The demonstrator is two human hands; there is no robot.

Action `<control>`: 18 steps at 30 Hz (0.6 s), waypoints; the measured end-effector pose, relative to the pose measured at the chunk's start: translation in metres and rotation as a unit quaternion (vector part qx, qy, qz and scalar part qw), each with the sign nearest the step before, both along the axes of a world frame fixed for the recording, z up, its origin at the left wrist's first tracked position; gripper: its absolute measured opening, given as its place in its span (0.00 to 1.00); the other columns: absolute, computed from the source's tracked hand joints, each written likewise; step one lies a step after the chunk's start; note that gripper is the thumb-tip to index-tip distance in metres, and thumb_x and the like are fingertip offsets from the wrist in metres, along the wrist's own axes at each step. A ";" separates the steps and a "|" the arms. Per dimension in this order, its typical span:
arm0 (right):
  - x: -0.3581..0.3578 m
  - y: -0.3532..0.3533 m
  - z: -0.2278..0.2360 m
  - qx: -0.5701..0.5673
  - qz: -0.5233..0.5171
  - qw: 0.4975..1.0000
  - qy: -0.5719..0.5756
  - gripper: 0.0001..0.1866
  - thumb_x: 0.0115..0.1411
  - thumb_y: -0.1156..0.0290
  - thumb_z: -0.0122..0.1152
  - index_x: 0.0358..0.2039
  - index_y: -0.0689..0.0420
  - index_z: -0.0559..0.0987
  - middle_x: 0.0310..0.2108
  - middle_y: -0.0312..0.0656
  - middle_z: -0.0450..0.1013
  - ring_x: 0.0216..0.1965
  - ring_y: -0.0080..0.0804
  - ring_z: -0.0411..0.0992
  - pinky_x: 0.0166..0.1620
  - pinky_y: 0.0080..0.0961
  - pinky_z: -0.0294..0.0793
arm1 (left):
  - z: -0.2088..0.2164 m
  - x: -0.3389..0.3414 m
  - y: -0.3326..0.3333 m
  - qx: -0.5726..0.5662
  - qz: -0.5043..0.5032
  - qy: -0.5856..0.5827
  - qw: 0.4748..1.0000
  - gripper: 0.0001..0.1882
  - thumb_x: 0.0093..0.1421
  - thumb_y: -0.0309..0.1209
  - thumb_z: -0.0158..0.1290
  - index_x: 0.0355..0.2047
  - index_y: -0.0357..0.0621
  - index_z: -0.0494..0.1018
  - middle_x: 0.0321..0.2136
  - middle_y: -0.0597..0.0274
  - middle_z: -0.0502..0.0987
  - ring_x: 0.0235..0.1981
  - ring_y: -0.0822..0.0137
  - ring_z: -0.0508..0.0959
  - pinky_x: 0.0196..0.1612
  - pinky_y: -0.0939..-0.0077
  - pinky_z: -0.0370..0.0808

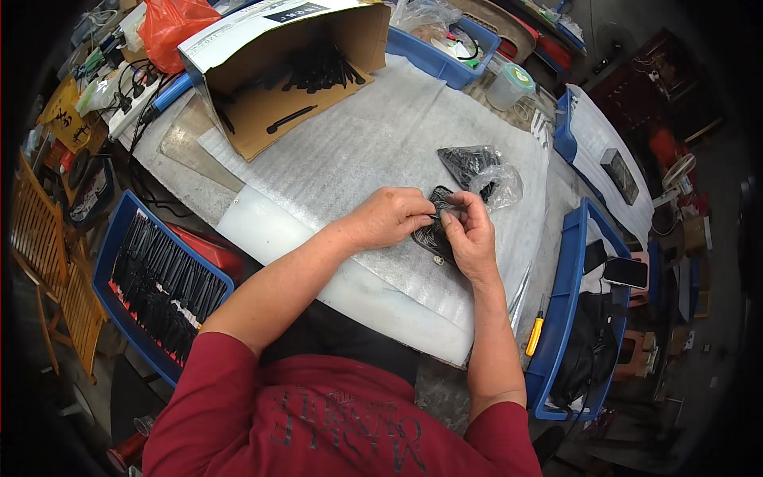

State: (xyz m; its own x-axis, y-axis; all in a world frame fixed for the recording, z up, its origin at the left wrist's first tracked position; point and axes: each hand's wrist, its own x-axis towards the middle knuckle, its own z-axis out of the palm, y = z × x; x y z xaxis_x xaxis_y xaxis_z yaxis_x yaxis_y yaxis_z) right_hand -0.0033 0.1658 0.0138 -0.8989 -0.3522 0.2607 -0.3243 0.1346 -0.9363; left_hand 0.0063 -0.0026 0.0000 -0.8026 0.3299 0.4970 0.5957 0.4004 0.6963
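Both my hands meet over a small black tray (424, 238) that seems to hold thin, shiny pieces, too fine to name. My left hand (391, 219) is closed in a pinch at the tray's left side, with a small dark piece just showing at the fingertips. Thumb and fingers of my right hand (472, 237) are pinched together close by; what they hold is hidden. Just beyond, a clear plastic bag (502, 189) of small black parts lies partly open. White foam sheet (350, 151) covers the tabletop under all of this.
An open cardboard box (262, 143) lies at the far left with black rod-like parts inside. Blue bins stand left (214, 274) and right (566, 310), the left one full of black rods. A yellow-handled screwdriver (536, 334) lies by the right bin; a lidded tub (509, 86) stands far right.
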 end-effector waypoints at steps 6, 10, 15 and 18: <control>0.000 -0.001 0.003 -0.035 -0.006 0.997 -0.062 0.12 0.52 0.76 0.50 0.38 0.63 0.66 0.18 0.31 0.64 0.19 0.12 0.59 0.22 0.11 0.60 | -0.001 -0.001 0.000 0.016 0.009 -0.001 1.000 0.06 0.46 0.25 0.53 0.27 0.37 0.72 0.21 0.58 0.72 0.23 0.63 0.72 0.26 0.74 0.68; 0.000 -0.003 -0.005 -0.048 -0.013 0.998 0.028 0.12 0.53 0.74 0.50 0.38 0.63 0.66 0.17 0.30 0.63 0.19 0.12 0.58 0.21 0.11 0.58 | 0.001 -0.001 0.000 0.011 0.002 -0.002 1.000 0.06 0.46 0.25 0.53 0.26 0.37 0.72 0.20 0.59 0.72 0.23 0.63 0.72 0.26 0.74 0.68; 0.001 0.001 0.002 0.017 -0.003 0.997 -0.069 0.14 0.51 0.77 0.50 0.39 0.62 0.65 0.19 0.30 0.64 0.21 0.12 0.59 0.23 0.10 0.58 | 0.002 0.000 -0.001 0.006 0.003 -0.002 1.000 0.06 0.46 0.25 0.53 0.26 0.37 0.72 0.20 0.59 0.72 0.22 0.63 0.72 0.26 0.74 0.68; 0.000 -0.001 0.000 -0.043 0.003 0.998 -0.053 0.13 0.51 0.78 0.50 0.39 0.62 0.65 0.20 0.31 0.64 0.21 0.12 0.59 0.23 0.10 0.58 | 0.000 -0.001 -0.001 0.011 0.004 0.000 1.000 0.06 0.46 0.25 0.53 0.26 0.37 0.72 0.20 0.59 0.72 0.22 0.63 0.72 0.26 0.74 0.68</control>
State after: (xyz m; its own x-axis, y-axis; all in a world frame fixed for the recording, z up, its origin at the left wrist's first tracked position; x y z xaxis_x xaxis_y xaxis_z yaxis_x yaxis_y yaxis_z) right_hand -0.0033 0.1644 0.0138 -0.9209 -0.3379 0.1944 -0.2238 0.0502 -0.9733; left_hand 0.0054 -0.0037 -0.0001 -0.8055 0.3122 0.5036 0.5921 0.3905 0.7049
